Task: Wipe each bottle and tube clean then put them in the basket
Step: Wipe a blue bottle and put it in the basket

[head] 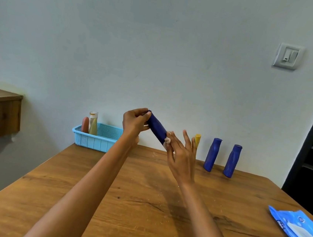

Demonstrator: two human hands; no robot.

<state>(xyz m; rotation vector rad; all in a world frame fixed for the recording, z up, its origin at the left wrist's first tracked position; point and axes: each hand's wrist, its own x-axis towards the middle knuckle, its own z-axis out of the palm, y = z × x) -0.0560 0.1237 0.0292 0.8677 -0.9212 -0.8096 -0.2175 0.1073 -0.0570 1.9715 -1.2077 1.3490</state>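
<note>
Over to the left of the held bottle sits the basket (99, 141), hard on the table's (104, 199) far-left corner with its left end right at the edge. Three things stand in it already: a reddish tube (85, 124), a pale bottle (93, 117) and an olive tube (93, 127), all crowded at the left end, so the right end has room. Shove a bottle in roughly and I'd say the basket could slide off that corner.

Now the left hand (134, 124), fingers curled round the upper end of the blue bottle (156, 128), which is up in the air and tilted down to the right. At its lower end, a small white wipe (167, 141), pressed on by the right hand (181, 155); whether thumb and forefinger pinch it I can't quite tell, and the other fingers are spread wide. That's a light hold: the wipe might drop, or the bottle twist loose from the one-ended grip.

Right of the held bottle, a yellow tube (197, 140) stands just behind those spread fingers, an easy knock. Further right, two blue bottles (222, 157) stand upright and close together near the far edge; tip one and its neighbour likely follows. Far right, the wipes pack (298, 229) overhangs the table edge. Plenty of bare wood below the held bottle.
</note>
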